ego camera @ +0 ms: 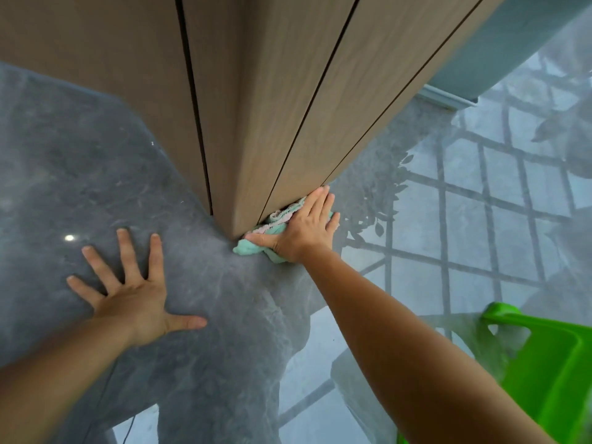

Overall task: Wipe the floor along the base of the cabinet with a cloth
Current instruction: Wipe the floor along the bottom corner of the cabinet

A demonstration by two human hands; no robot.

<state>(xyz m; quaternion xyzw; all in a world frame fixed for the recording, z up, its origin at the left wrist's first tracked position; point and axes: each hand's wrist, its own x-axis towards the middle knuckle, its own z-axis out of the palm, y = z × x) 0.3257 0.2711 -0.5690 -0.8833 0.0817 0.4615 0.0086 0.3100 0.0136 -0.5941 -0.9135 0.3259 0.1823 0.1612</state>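
Right hand (304, 225): grip spread flat, pressing cloth (256, 245) onto floor (96, 161).
Cloth: against cabinet (256, 107) base corner.
Left hand (134, 293): fingers splayed, palm on floor.

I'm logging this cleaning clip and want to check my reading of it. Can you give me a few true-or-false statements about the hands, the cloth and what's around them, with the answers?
1. The right hand presses the cloth onto the floor at the foot of the cabinet. True.
2. The left hand holds a second cloth. False: it lies flat on the floor with its fingers spread and holds nothing.
3. The cloth is dark red. False: it is pale green with some pink.
4. A bright green plastic thing sits on the floor beside the right forearm. True.
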